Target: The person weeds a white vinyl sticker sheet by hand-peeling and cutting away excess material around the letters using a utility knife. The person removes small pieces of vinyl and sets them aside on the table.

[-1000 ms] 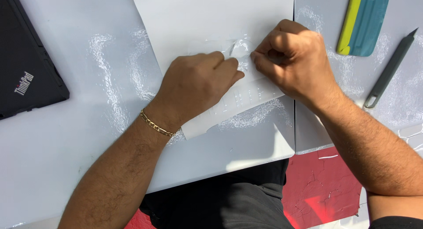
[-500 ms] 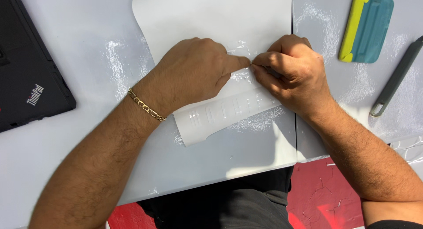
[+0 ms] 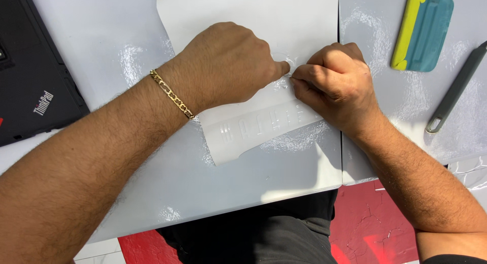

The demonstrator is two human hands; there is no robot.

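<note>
Translucent film strip (image 3: 264, 127), pinched by right hand (image 3: 335, 86) while left hand (image 3: 228, 66) presses fisted, could tear if yanked.

1. a white table (image 3: 101, 45) fills most of the view, its top glossy and wrinkled in patches.
2. a black laptop (image 3: 30, 86) lies at the table's left edge, partly cut off by the frame.
3. a teal and yellow squeegee (image 3: 423, 31) rests at the table's upper right.
4. a grey pen-shaped tool (image 3: 454, 89) lies just right of the squeegee, slanted.
5. a red floor (image 3: 375, 228) shows below the table's near edge.
</note>
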